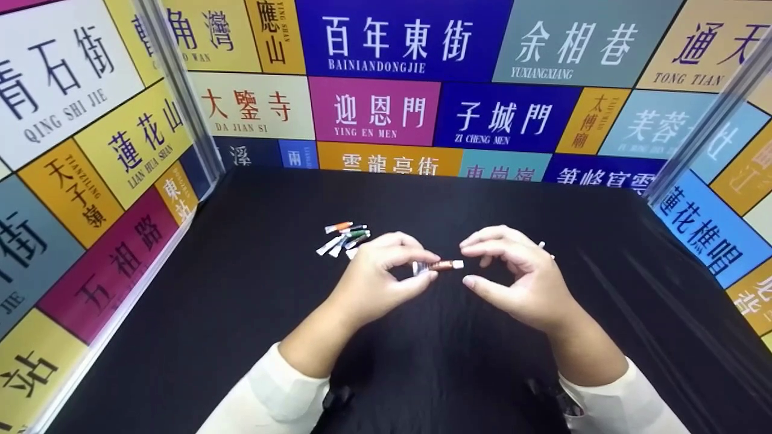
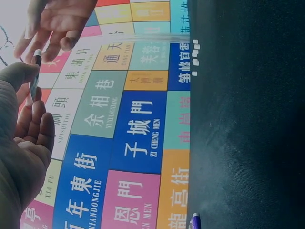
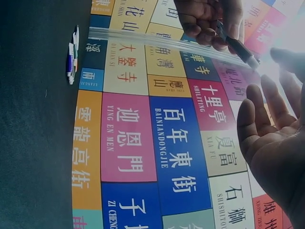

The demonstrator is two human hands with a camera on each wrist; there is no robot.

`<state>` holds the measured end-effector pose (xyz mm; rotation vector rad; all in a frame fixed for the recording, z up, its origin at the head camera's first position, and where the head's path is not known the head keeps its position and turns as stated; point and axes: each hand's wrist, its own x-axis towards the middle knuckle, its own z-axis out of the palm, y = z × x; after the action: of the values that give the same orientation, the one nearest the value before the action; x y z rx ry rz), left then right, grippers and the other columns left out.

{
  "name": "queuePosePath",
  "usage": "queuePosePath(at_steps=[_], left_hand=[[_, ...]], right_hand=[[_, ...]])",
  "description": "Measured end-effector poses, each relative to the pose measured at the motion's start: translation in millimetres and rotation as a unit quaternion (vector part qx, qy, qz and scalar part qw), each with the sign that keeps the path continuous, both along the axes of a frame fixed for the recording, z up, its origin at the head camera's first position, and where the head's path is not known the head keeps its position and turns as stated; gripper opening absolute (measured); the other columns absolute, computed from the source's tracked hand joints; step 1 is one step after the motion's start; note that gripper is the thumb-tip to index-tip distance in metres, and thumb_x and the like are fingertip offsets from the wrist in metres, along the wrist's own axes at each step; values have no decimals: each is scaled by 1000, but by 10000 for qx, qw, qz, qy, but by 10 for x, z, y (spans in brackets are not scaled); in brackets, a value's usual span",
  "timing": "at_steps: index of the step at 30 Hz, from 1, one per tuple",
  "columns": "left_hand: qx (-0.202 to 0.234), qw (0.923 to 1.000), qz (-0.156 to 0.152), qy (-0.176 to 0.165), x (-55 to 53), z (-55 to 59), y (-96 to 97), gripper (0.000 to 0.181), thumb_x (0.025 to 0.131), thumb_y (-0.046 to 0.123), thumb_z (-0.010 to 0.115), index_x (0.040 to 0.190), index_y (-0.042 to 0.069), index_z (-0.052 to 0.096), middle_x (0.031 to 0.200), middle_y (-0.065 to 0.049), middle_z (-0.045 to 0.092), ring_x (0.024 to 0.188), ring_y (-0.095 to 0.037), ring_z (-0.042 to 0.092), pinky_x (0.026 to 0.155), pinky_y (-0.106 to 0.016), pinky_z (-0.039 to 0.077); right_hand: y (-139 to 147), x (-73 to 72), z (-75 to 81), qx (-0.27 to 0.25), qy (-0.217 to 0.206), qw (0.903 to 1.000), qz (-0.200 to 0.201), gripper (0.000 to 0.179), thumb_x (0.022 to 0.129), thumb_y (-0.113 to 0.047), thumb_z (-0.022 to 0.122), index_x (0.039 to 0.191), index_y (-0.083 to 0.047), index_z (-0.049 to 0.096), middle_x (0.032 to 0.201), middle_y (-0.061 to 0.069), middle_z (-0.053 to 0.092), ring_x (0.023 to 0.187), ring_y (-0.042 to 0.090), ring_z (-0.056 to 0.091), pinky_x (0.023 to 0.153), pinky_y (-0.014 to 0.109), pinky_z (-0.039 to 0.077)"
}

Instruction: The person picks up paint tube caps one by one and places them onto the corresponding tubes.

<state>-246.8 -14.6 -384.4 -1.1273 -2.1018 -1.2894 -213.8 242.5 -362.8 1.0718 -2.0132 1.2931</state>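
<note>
A small brown paint tube (image 1: 443, 265) with a white cap is held level above the black tabletop (image 1: 241, 313). My left hand (image 1: 422, 260) pinches its flat end between thumb and fingers. In the left wrist view the tube (image 2: 35, 71) stands beside my left thumb. My right hand (image 1: 473, 262) hovers at the capped end with relaxed, spread fingers. In the right wrist view the tube (image 3: 238, 47) points at my right hand (image 3: 274, 95), with a gap between cap and fingertips.
Several more small paint tubes (image 1: 345, 238) lie in a loose pile behind my left hand, and the pile (image 3: 72, 55) also shows in the right wrist view. A thin white item (image 1: 543, 245) peeks out behind my right hand. Colourful sign panels (image 1: 374, 108) wall the table on three sides.
</note>
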Motion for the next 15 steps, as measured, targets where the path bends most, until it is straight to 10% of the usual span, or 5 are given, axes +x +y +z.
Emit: queuePosePath(at_steps=[15], left_hand=[[55,9999,19,107,15,10,6,14,92,19,85,106,18,86,97,3,78,95,-9,68,85,-23,58]], right_hand=[[-27,-12,-27,409,-85,9987,-285,35,79,8,87,108,-12,82,103,5,77,96,13,66,77,25,53]])
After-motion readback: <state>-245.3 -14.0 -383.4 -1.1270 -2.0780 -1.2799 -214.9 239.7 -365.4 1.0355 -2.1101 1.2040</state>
